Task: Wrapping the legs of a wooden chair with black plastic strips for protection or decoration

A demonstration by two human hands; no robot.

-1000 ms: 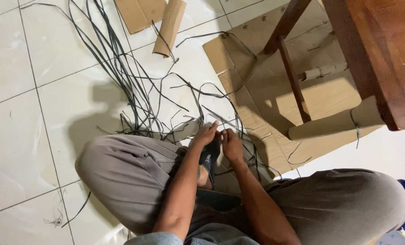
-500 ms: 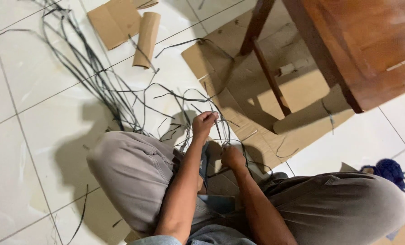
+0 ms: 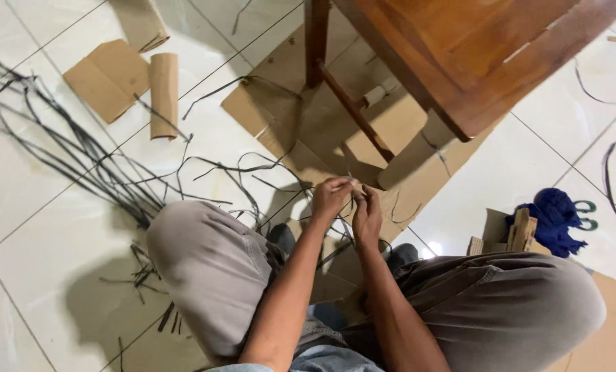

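Note:
I sit cross-legged on a white tiled floor. My left hand (image 3: 330, 198) and my right hand (image 3: 368, 215) are raised close together in front of my knees, both pinching thin dark strips (image 3: 355, 184) between the fingertips. More of the same strips trail from my hands down toward my feet. A big loose tangle of dark strips (image 3: 80, 158) spreads over the tiles to my left. A flattened cardboard sheet (image 3: 301, 124) lies on the floor just beyond my hands.
A brown wooden stool or table (image 3: 473, 62) stands on the cardboard ahead right. Cardboard pieces (image 3: 108, 76) and a cardboard roll (image 3: 163, 93) lie far left. A blue cloth bundle (image 3: 552, 217) and small wood pieces (image 3: 518, 234) sit at right.
Both hands rose from near my foot and came together again, fingers pinching strips. My view swung right, bringing the blue bundle and more of the wooden furniture into sight.

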